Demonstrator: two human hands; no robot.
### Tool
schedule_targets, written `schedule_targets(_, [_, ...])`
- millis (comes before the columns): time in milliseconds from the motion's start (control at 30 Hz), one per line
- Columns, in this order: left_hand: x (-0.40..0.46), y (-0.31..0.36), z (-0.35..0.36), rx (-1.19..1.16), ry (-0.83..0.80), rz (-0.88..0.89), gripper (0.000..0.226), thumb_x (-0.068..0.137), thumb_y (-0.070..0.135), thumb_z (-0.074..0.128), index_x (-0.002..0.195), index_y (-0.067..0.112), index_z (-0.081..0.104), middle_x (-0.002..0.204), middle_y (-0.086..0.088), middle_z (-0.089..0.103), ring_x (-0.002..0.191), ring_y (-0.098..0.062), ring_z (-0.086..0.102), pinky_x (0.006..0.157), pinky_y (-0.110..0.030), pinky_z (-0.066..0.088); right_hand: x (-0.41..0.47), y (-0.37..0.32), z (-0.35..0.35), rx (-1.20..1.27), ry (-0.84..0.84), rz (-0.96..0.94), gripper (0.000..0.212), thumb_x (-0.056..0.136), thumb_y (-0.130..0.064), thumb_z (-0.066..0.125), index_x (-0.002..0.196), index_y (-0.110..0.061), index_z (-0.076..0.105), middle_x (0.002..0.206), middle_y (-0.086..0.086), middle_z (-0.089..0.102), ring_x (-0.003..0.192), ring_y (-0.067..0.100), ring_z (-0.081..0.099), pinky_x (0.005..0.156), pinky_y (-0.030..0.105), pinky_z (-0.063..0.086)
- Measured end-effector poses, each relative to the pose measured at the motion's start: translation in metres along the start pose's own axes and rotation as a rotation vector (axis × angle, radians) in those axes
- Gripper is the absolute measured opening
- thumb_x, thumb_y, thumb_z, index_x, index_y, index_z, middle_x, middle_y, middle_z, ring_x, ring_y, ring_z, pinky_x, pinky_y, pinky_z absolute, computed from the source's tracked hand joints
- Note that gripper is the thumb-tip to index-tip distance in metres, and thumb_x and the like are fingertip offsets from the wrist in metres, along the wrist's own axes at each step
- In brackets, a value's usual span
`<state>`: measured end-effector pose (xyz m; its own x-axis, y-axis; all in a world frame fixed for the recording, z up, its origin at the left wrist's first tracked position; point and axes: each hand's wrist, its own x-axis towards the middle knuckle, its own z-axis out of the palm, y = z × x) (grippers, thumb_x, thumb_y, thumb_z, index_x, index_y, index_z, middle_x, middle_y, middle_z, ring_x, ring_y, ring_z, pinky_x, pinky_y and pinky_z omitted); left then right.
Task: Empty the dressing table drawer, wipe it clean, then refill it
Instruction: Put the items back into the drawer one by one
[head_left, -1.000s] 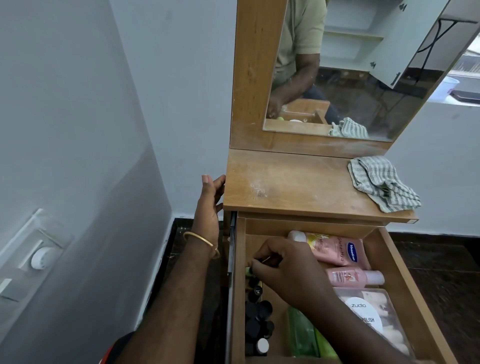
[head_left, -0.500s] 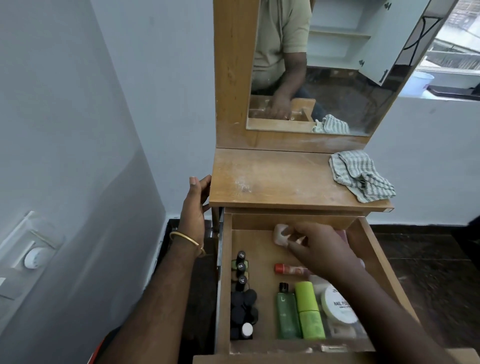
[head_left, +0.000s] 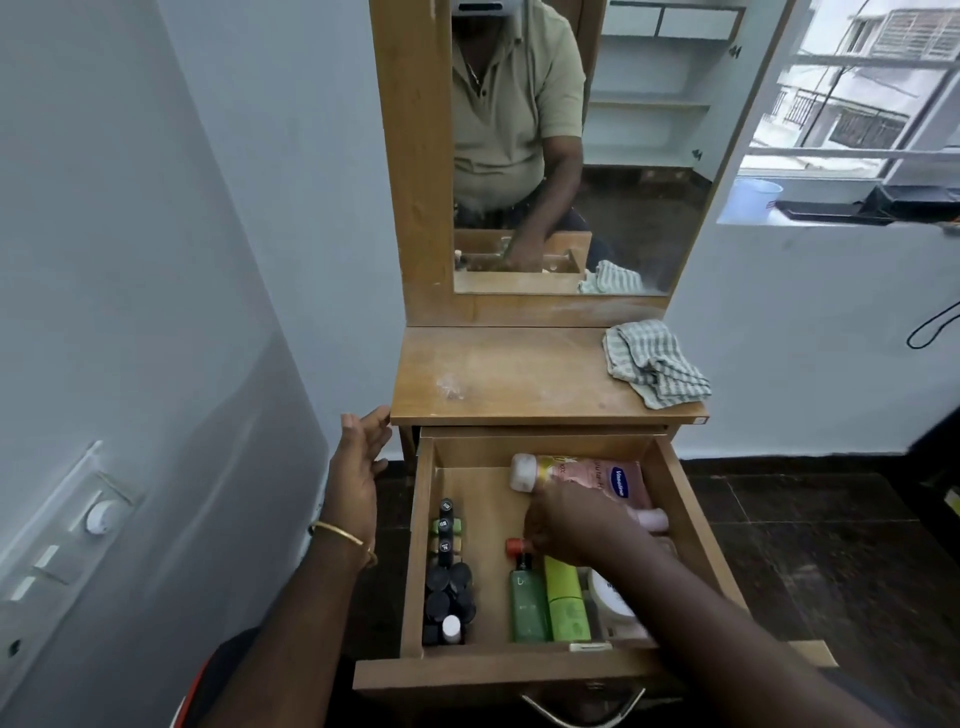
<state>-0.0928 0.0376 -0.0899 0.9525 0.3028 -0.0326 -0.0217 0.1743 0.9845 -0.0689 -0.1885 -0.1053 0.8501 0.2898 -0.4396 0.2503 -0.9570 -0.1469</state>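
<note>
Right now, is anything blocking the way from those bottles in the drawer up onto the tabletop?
Nothing visible does. The drawer is pulled fully open, and the tabletop is bare except for a checked cloth at its right end. The right hand is already among the bottles.

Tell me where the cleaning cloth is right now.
The striped cloth lies crumpled on the right end of the dressing table top, below the mirror.

The pulled-out light wooden drawer holds a pink lotion bottle lying at 12 o'clock, upright green bottles at 6, black-capped vials at 9.
</note>
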Motion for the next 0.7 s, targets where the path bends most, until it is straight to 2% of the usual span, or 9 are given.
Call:
schedule_targets(200, [-0.016,0.007,-0.006,0.044,-0.01,0.011,0.086,0.076,0.079,0.027,0.133,0.022,0.056,0.14,0.004,0.056,0.13,-0.013,0.049,0.107,-0.038,0.034,0.002,-0.001,0.004,-0.034,-0.007,0.015,0.017,0.092,-0.026,0.063,0.105,-0.018,0.072,0.104,0.002,0.069,0.095,0.017,0.065,0.088,0.037,0.054])
schedule_targets(333, [-0.026,0.013,-0.005,0.049,-0.025,0.022,0.08,0.082,0.073,0.024,0.133,0.02,0.056,0.139,0.004,0.057,0.133,-0.016,0.047,0.103,-0.035,0.035,-0.006,-0.001,0.002,-0.078,0.027,0.022,0.014,0.092,-0.02,0.062,0.103,-0.017,0.07,0.103,0.004,0.069,0.094,0.019,0.065,0.087,0.037,0.054])
schedule_targets(500, [-0.039,0.023,0.001,0.065,-0.067,0.046,0.095,0.066,0.088,0.033,0.131,0.023,0.057,0.138,0.007,0.057,0.131,-0.012,0.048,0.11,-0.041,0.033,-0.014,-0.006,-0.003,0.006,0.069,-0.196,0.04,0.089,-0.01,0.065,0.125,-0.029,0.065,0.129,-0.005,0.064,0.117,0.018,0.059,0.096,0.038,0.051])
schedule_targets(600, [-0.045,0.029,0.002,0.063,-0.083,0.052,0.095,0.063,0.092,0.035,0.129,0.026,0.057,0.138,0.007,0.057,0.132,-0.012,0.048,0.11,-0.041,0.032,-0.018,-0.011,-0.007,-0.097,0.019,-0.245,0.039,0.092,-0.013,0.061,0.127,-0.029,0.064,0.131,-0.003,0.064,0.119,0.02,0.058,0.095,0.038,0.049])
schedule_targets(700, [-0.051,0.033,0.0,0.083,-0.09,0.064,0.1,0.055,0.1,0.038,0.124,0.031,0.06,0.135,0.01,0.059,0.13,-0.01,0.049,0.11,-0.042,0.033,-0.023,-0.011,-0.007,-0.07,0.05,-0.237,0.036,0.093,-0.015,0.059,0.126,-0.029,0.065,0.13,-0.003,0.065,0.118,0.02,0.058,0.094,0.038,0.047])
